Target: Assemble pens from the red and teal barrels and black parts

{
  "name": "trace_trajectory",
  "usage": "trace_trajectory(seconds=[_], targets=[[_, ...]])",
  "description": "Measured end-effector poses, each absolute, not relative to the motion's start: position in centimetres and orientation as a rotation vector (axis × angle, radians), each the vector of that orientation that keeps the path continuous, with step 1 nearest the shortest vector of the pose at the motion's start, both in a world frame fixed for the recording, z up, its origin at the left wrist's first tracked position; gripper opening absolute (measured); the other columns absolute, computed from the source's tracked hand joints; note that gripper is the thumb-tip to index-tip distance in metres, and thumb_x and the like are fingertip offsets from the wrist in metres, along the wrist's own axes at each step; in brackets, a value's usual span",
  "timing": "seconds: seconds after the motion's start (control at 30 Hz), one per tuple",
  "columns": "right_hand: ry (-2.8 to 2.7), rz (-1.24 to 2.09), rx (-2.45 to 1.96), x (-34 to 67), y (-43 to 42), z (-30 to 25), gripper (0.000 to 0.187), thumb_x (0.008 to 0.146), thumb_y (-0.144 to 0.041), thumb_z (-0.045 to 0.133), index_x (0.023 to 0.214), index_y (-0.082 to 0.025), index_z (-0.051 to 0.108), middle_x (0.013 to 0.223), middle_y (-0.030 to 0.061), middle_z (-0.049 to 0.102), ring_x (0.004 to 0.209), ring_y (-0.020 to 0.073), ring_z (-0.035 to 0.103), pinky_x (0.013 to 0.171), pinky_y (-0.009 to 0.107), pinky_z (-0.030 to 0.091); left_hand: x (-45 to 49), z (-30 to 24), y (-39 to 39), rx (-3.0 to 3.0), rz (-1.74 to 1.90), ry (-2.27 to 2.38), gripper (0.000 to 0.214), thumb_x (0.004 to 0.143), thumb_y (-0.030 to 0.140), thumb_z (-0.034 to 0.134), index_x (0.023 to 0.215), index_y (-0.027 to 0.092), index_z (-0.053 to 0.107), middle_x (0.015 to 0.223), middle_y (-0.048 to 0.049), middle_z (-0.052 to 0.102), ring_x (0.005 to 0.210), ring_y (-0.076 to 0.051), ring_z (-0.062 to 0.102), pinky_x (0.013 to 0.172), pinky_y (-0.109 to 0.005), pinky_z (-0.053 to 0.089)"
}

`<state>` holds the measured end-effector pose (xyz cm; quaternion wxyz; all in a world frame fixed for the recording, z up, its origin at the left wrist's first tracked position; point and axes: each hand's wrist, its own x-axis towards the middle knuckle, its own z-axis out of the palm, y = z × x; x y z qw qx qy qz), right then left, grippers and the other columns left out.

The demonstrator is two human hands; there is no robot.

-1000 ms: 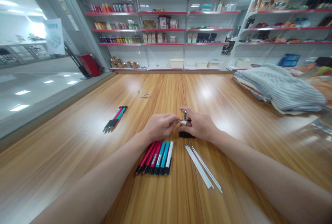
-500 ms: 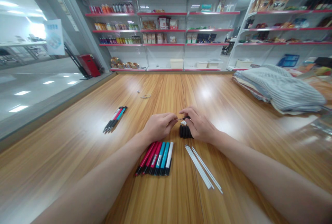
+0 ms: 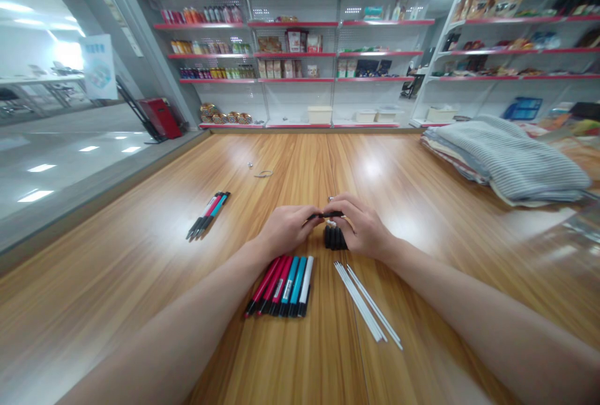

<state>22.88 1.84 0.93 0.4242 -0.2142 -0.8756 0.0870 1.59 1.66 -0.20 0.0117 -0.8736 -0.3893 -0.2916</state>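
My left hand (image 3: 287, 229) and my right hand (image 3: 364, 225) meet above the middle of the table, both closed with fingertips pinched. Between them runs a thin black pen part (image 3: 333, 214), its left end at my left fingertips and its right end in my right fingers. Under my right hand lie several black pen grips (image 3: 334, 238), partly hidden, with small white pieces (image 3: 330, 223) beside them. Pen barrels (image 3: 282, 286) in pink, blue and white form a row below my left hand. Several white refills (image 3: 363, 305) lie below my right hand.
Several whole pens (image 3: 209, 214) lie to the left. Further back are a small ring-shaped item (image 3: 263, 174) and a tiny shiny piece (image 3: 250, 165). Folded cloths (image 3: 510, 158) are piled at the right. Stocked shelves (image 3: 295, 55) stand beyond the table's far edge.
The black part now spans the gap between my fingertips, where a thinner, paler piece showed before. My right fingers have curled lower over it. The pens, barrels and refills have stayed put.
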Motion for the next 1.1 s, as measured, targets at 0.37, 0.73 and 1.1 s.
trace_trajectory(seconds=[0.37,0.73,1.1], targets=[[-2.134,0.186,-0.593,22.92,2.33,0.29,0.026,0.090,-0.014,0.048,0.115,-0.019,0.054,0.107,0.0093,0.062,0.099,0.0190,0.061,0.084,0.033,0.053,1.51,-0.19,1.69,-2.755,-0.993,-1.185,0.025,0.094,0.035,0.047,0.107,0.019,0.062,0.091,-0.0056,0.071,0.083,-0.017,0.068,0.073,-0.025,0.049],[-2.122,0.195,-0.630,22.93,2.50,0.15,0.028,0.089,-0.013,0.051,0.116,-0.020,0.052,0.103,0.0072,0.063,0.092,0.0174,0.062,0.082,0.032,0.053,1.33,-0.51,1.97,-2.729,-1.016,-1.169,0.024,0.093,0.035,0.050,0.108,0.019,0.062,0.096,-0.0061,0.072,0.086,-0.017,0.068,0.076,-0.027,0.051],[-2.189,0.199,-0.493,22.85,1.96,0.82,0.031,0.086,-0.009,0.048,0.116,-0.018,0.052,0.108,0.0106,0.059,0.102,0.0208,0.057,0.088,0.037,0.052,1.31,-0.37,1.89,-2.748,-0.942,-1.167,0.025,0.094,0.034,0.048,0.109,0.020,0.061,0.094,-0.0055,0.071,0.085,-0.017,0.068,0.074,-0.026,0.050]])
